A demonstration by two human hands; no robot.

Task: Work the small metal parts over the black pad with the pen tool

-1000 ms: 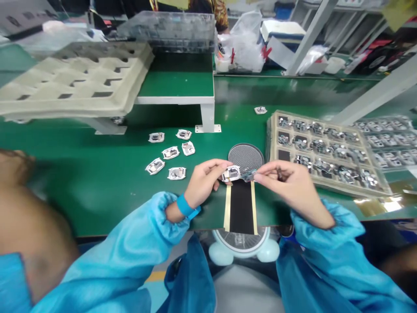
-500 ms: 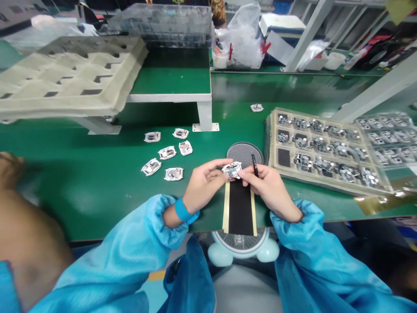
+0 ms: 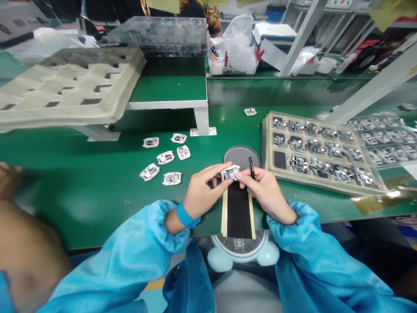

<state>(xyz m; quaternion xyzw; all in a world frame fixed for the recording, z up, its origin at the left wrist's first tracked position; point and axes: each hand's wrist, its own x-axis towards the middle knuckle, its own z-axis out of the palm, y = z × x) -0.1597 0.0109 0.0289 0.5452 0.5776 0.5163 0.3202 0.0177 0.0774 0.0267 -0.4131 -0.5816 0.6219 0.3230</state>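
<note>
Head view: the left hand (image 3: 199, 194) pinches a small white-framed part (image 3: 230, 173) at its left edge, above the black strip (image 3: 239, 208); the right hand (image 3: 265, 191) pinches its right side, fingers also closed around a dark pen-like tool (image 3: 251, 167); five similar parts (image 3: 164, 158) lie loose on the green table (image 3: 97, 191); a filled tray (image 3: 322, 152) sits right.

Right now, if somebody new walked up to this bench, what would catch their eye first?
Most likely the two hands meeting at the centre: the left hand and right hand pinch one small white part over a black strip, and the right hand also holds a thin dark tool. Next, the loose parts scattered on the green table to the left, and the filled tray to the right.
</note>
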